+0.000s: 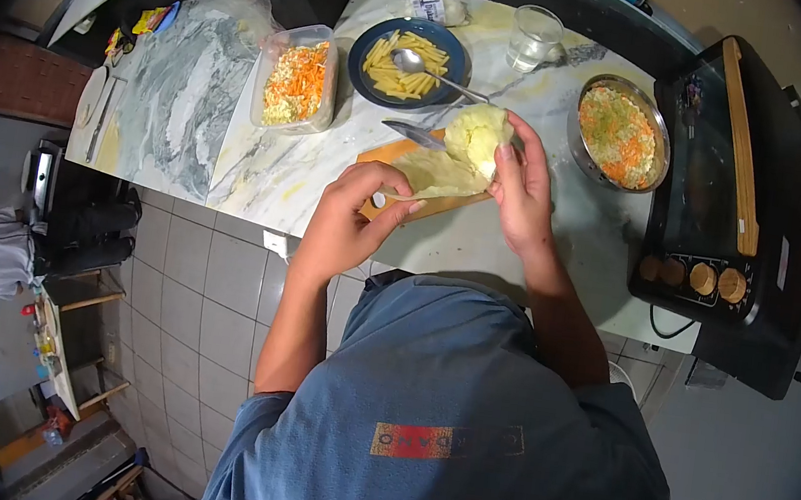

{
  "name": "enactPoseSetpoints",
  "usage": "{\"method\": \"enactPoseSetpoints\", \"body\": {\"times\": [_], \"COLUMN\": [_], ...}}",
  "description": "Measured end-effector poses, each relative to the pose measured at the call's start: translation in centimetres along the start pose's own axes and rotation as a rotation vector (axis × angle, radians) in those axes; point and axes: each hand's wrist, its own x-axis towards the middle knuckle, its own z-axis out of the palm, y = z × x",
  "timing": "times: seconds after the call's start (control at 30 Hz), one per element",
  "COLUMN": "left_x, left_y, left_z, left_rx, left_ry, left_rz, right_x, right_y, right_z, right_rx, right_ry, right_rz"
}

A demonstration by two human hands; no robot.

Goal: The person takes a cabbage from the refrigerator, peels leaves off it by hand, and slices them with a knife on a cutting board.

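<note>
My left hand [349,219] pinches the near left edge of a pale yellow-green cabbage leaf [434,176], thumb below and fingers over it. My right hand [525,190] grips the crumpled, raised part of the cabbage [477,140] on the right; whether both parts are one piece I cannot tell. Under it lies a wooden cutting board [387,155], partly hidden by the leaf and my left hand. A knife [413,134] rests at the board's far side, its handle hidden behind the cabbage. Just beyond, a dark blue plate [357,83] holds pale yellow strips and a spoon [410,60].
A plastic tub [324,111] of shredded cabbage and carrot stands left of the plate. Right are a metal bowl [665,163] of similar shreds and a black toaster oven [778,186]. A glass [534,42] and plastic bag [438,5] stand behind. Another person [6,247] is far left.
</note>
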Motion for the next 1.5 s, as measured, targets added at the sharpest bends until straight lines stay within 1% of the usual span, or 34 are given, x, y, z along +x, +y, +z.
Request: {"method": "enactPoseSetpoints", "body": {"times": [0.03,0.07,0.1,0.13,0.2,0.23,0.3,0.33,0.4,0.43,0.5,0.77,0.9,0.97,1.03,1.17,1.2,1.33,1.43,1.5], "left_x": [0.4,0.8,1.1,1.6,2.9,3.1,3.5,3.7,4.2,4.3,4.3,2.7,1.6,1.2,0.9,0.4,0.2,0.2,0.2,0.3], "left_y": [-0.1,-0.1,0.0,0.2,0.8,0.6,0.2,0.2,0.1,0.1,0.2,-1.0,-1.4,-1.3,-1.2,-0.9,-0.9,-0.3,0.1,0.5], "left_z": [0.0,0.1,0.2,0.2,0.2,0.2,0.4,0.7,1.5,1.8,2.3,4.2,4.3,4.2,4.0,3.5,3.4,3.0,2.9,2.8], "left_rx": [-0.001,-0.014,-0.027,-0.028,0.164,0.163,0.577,0.577,0.692,0.694,0.731,0.732,0.715,0.720,0.727,0.771,0.783,0.810,0.826,0.851], "left_ry": [0.005,-0.011,-0.029,-0.030,-0.124,-0.126,-0.221,-0.226,-0.171,-0.174,-0.088,-0.035,0.027,0.036,0.044,0.051,0.056,0.062,0.061,0.109], "left_rz": [0.000,-0.065,-0.132,-0.136,-0.079,-0.082,0.030,0.027,0.099,0.095,0.189,0.191,0.250,0.245,0.242,0.230,0.233,0.242,0.243,0.273], "right_x": [0.4,0.9,1.2,1.5,1.8,1.9,2.1,2.1,2.1,2.1,2.1,1.2,0.5,0.4,0.3,0.0,-0.1,0.2,0.1,0.2], "right_y": [0.0,0.1,0.4,0.7,1.3,1.5,1.7,1.9,1.8,1.8,1.9,2.1,2.7,2.6,2.2,2.1,1.8,1.9,1.3,0.7], "right_z": [0.1,0.1,0.0,0.0,0.1,0.2,0.3,0.3,0.3,0.4,0.3,0.4,0.4,0.4,0.6,1.7,2.3,2.6,3.0,3.3], "right_rx": [-0.098,-0.099,-0.120,-0.139,-0.143,-0.146,-0.207,-0.268,-0.303,-0.340,-0.332,-0.219,-0.184,-0.177,-0.121,-0.021,0.060,0.171,0.229,0.282], "right_ry": [0.005,0.001,-0.038,-0.074,-0.114,-0.152,-0.144,-0.136,-0.113,-0.093,-0.072,-0.025,0.064,0.103,0.163,0.220,0.276,0.355,0.310,0.315], "right_rz": [-0.047,-0.048,-0.101,-0.152,-0.176,-0.203,-0.212,-0.222,-0.234,-0.250,-0.249,-0.260,-0.202,-0.175,0.012,0.082,0.116,0.167,0.141,0.168]}}
